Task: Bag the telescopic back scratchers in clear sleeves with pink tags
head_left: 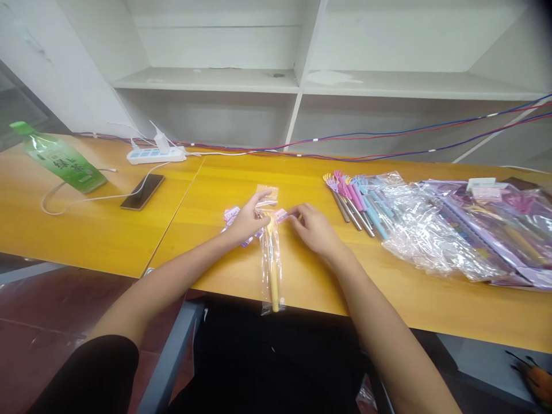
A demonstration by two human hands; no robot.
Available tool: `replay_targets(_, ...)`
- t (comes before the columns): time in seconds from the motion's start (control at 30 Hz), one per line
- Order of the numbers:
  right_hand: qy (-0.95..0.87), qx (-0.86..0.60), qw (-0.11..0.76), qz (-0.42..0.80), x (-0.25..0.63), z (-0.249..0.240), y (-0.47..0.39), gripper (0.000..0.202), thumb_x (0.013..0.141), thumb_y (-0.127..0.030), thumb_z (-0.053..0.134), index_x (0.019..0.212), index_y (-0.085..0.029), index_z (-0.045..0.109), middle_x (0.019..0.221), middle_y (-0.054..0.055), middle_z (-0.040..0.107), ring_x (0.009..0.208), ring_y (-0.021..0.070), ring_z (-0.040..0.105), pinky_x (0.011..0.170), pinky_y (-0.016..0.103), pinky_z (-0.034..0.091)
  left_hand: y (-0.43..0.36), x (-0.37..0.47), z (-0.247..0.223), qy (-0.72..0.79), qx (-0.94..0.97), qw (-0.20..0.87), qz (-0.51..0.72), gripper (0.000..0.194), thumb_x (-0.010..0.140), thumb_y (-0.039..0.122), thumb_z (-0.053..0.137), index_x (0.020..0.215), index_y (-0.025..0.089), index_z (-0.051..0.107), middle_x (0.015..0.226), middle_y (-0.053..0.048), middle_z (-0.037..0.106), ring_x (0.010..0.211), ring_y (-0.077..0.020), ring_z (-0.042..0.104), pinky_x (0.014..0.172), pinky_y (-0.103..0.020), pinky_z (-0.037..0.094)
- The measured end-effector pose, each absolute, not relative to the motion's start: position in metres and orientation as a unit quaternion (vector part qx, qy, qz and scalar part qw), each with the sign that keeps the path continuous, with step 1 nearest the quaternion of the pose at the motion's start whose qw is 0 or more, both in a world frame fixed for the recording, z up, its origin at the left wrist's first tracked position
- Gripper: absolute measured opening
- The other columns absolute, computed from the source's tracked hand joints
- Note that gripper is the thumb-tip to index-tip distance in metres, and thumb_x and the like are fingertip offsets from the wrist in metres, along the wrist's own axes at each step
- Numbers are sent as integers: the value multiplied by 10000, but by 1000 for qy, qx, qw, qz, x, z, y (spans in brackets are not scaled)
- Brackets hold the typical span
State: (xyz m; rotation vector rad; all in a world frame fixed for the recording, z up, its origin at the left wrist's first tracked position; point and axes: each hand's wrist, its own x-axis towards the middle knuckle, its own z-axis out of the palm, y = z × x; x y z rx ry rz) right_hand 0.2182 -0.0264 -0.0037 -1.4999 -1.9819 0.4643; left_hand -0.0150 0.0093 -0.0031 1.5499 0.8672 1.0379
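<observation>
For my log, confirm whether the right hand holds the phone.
No, the right hand holds a card; the phone lies on the table.

- Desk (207, 198) left: bottle (64, 162); phone (143, 193) right of it.
- Power strip (149, 155): behind phone.
- Centre: scratcher (273, 284) in bag (264, 276); cards (232, 215) at left.
- Right: scratcher row (356, 200), then wrappers (425, 233).

The left hand (246, 223) hides part of the pile of cards (231, 215). The words on the small card (280, 215) in the right hand (314, 229) are too tiny to read. The right edge cuts off the purple pack (532, 276) and the wires (366, 135). A blurry orange thing (539, 379) is cut off too, and I can't tell what it is.
</observation>
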Motion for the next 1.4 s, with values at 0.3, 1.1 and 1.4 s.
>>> replay_targets(0.3, -794, -525, 268, 147, 221, -21, -20, 516, 1064, -319, 521, 1574, -247, 554, 1625, 124, 552, 1482, 321, 561, 1236, 513, 474, 10, -14, -2, 380, 662, 491, 421, 756, 778, 131, 621, 1526, 238, 583, 1488, -95, 661, 936, -168, 674, 815, -292, 567)
replay_targets(1.1, -745, -588, 236, 209, 226, -24, -14, 230, 969, -384, 779, 1106, -208, 727, 1118, 91, 686, 974, 234, 690, 926, 394, 547, 0, -12, 4, 381, 683, 497, 377, 767, 777, 155, 581, 1539, 237, 558, 1623, -108, 571, 599, -35, 406, 600, -248, 381)
replay_targets(1.4, -722, -615, 231, 216, 233, -31, -12, 361, 838, -504, 884, 987, -210, 735, 1014, 76, 686, 838, 220, 657, 804, 374, 536, -2, -11, 7, 390, 689, 486, 370, 761, 769, 143, 575, 1525, 228, 587, 1572, -95, 618, 850, -122, 614, 813, -276, 515)
